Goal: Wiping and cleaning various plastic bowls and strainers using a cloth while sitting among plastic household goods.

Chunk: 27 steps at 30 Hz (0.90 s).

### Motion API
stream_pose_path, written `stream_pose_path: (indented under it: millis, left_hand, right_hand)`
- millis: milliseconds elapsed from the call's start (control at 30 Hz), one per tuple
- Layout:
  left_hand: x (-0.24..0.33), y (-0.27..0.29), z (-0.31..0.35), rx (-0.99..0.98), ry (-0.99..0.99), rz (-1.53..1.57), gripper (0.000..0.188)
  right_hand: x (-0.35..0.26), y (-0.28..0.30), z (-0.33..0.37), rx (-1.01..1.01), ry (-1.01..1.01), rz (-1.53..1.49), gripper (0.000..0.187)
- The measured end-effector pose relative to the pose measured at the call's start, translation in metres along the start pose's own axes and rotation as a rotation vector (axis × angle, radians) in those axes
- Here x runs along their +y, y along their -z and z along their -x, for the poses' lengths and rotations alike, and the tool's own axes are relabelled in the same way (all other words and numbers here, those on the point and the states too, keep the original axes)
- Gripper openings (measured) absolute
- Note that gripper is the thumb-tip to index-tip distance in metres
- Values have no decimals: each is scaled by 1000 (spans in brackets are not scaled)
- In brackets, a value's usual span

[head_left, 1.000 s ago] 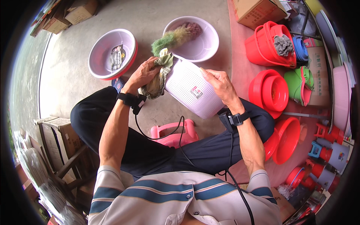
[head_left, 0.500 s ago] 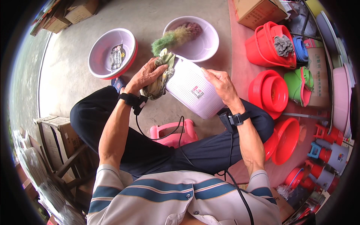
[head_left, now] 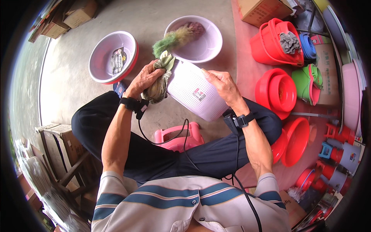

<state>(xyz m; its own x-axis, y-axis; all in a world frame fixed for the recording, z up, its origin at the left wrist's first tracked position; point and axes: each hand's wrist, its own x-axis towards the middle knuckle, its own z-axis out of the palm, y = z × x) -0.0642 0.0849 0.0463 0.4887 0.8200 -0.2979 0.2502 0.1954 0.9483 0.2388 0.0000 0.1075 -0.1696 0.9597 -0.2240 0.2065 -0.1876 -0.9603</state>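
Observation:
A pale lilac perforated plastic basket [head_left: 189, 83] is held tilted in front of me, its label side toward me. My right hand [head_left: 222, 85] grips its upper right rim, thumb on the outside. My left hand [head_left: 145, 80] is closed around a bunched green and brown patterned cloth [head_left: 159, 86], which lies against the basket's left rim. Just beyond them stands a lilac basin [head_left: 210, 44]. A fluffy green and reddish duster [head_left: 177, 38] lies in it, its green end over the rim.
At the left, a lilac sieve-like basin [head_left: 96, 48] sits in a red one. A pink stool [head_left: 179, 137] stands near my legs. On the right are red buckets [head_left: 266, 42], red basins [head_left: 262, 94] and green buckets [head_left: 309, 83]. Cardboard boxes [head_left: 63, 145] stand at the left.
The basket, cloth and both hands have shifted slightly left in the picture. Both hands keep their hold; the view itself has moved a little.

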Motion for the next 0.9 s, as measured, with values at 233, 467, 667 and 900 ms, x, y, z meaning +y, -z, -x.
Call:
stream_pose_path:
  millis: [233, 467, 667, 900]
  left_hand:
    - [-8, 5, -2, -15, 17, 227, 43]
    - [-39, 31, 1, 2, 241, 316, 37]
    - [-55, 36, 1, 14, 236, 517, 30]
    - [-113, 38, -10, -92, -63, 270, 42]
  right_hand:
    - [-6, 0, 0, 7, 13, -23, 49]
    - [-8, 7, -1, -20, -35, -218, 42]
    - [-2, 49, 4, 25, -133, -650, 39]
    - [11, 76, -2, 102, -84, -968, 46]
